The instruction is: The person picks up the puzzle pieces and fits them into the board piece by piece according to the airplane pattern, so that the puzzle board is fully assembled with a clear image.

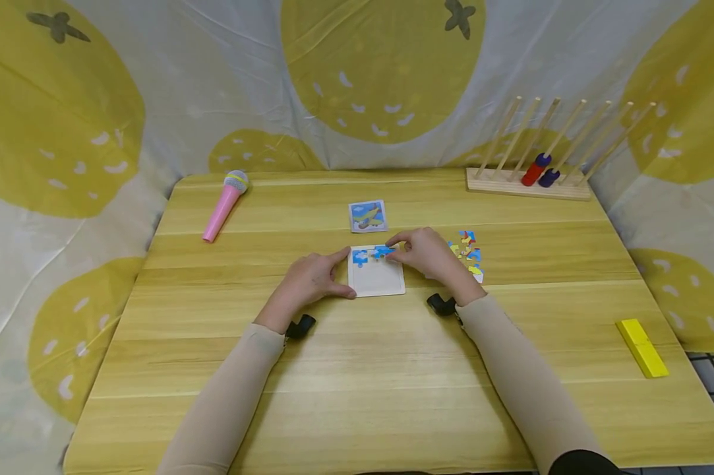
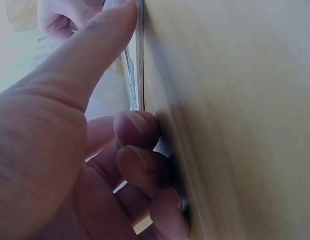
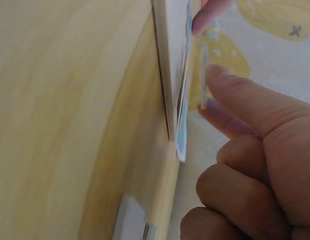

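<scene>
A white puzzle board (image 1: 376,282) lies on the table with several joined blue pieces (image 1: 360,257) along its top. My left hand (image 1: 314,278) grips the board's left side, the thumb at the lower corner and a finger at the upper one; the left wrist view shows this hand (image 2: 49,130) with curled fingers against the board edge (image 2: 140,60). Over the board's upper right, my right hand (image 1: 432,256) pinches a puzzle piece. In the right wrist view that piece (image 3: 203,75) is edge-on between the thumb and index finger of the hand (image 3: 265,135), a little off the board's surface.
Loose puzzle pieces (image 1: 471,254) lie right of the board. A picture card (image 1: 368,216) is behind it. A pink microphone (image 1: 223,210) lies at the back left, a wooden peg rack (image 1: 511,186) stands at the back right, and yellow blocks (image 1: 642,348) lie near the right edge.
</scene>
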Demonstrator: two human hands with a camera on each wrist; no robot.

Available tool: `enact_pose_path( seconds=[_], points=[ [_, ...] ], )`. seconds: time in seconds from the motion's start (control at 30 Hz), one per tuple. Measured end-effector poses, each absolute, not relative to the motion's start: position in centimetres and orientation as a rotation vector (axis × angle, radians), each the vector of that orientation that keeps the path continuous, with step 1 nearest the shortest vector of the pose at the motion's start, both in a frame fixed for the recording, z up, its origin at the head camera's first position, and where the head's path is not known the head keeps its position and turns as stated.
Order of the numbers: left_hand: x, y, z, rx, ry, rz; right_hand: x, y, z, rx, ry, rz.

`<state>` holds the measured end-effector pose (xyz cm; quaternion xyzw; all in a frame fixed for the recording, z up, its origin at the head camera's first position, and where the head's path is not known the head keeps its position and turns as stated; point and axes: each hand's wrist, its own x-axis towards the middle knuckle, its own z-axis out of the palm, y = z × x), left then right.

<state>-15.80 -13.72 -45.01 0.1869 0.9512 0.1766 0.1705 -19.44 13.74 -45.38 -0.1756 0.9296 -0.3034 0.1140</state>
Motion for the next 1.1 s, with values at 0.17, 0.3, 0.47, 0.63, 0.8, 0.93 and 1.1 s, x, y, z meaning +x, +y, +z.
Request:
enact_pose_path(
  seconds=[0.17, 0.3, 0.47, 0.63, 0.8, 0.93, 1.1],
  points=[
    [-15.8, -13.7, -45.0, 0.543, 2.707, 0.498, -19.5, 12.9, -45.9, -0.524, 2.751, -0.840],
    [-15.8, -13.7, -44.9, 0.554, 2.714, 0.484, -19.5, 12.6, -46.3, -0.575, 2.768, -0.793],
    [-15.8, -13.7, -45.0, 0.545, 2.710, 0.477, -19.5, 12.1, -46.4, -0.597, 2.798, -0.718],
    [-15.8, -13.6, -45.0, 0.540, 2.703, 0.476, -19.4, 12.0, -46.3, -0.575, 2.799, -0.706],
    [-15.8, -13.6, -45.0, 0.545, 2.705, 0.470, -19.1, 11.8, -46.2, -0.590, 2.784, -0.726],
    [-15.8, -13.6, -45.0, 0.552, 2.712, 0.469, -19.1, 11.5, -46.2, -0.590, 2.780, -0.723],
    [-15.9, -13.7, -45.1, 0.550, 2.714, 0.476, -19.0, 11.4, -46.3, -0.564, 2.778, -0.738]
  ],
)
